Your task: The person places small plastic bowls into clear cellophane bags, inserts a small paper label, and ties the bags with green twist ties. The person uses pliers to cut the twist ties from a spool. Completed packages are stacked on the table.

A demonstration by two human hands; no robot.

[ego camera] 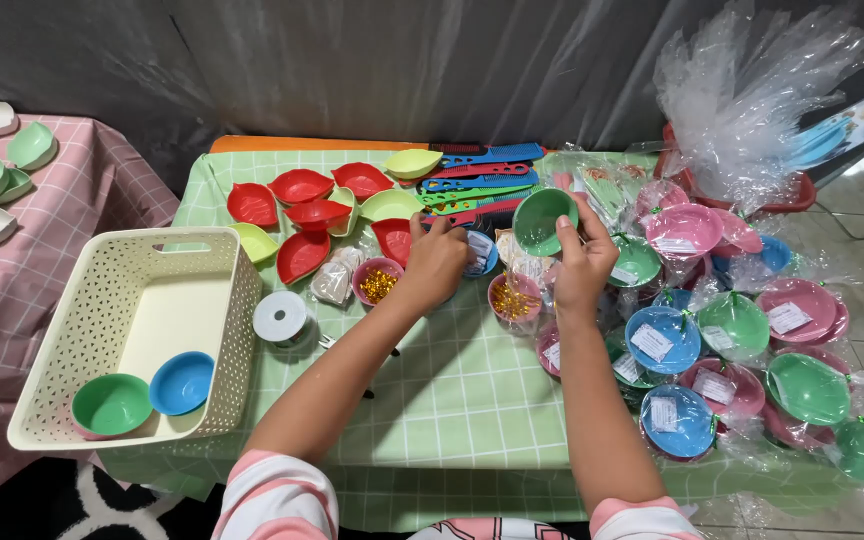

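Observation:
My right hand point(582, 262) holds a small green plastic bowl point(542, 220) tilted above the table's middle. My left hand point(435, 262) is closed over small items next to a blue bowl point(480, 255), fingers curled; what it grips is hidden. A pink bowl of gold beads point(377, 282) sits just left of my left hand, another bowl with gold beads point(514, 298) lies between my hands. Red and lime leaf-shaped dishes point(302, 205) lie behind, with coloured combs point(477, 180).
A cream perforated basket point(82, 330) at left holds a green bowl point(111, 404) and a blue bowl point(181, 382). A white tape roll point(280, 317) sits beside it. Several wrapped bowls point(742, 345) crowd the right; clear bags point(752, 95) stand behind. A pink side table point(12, 250) carries dishes.

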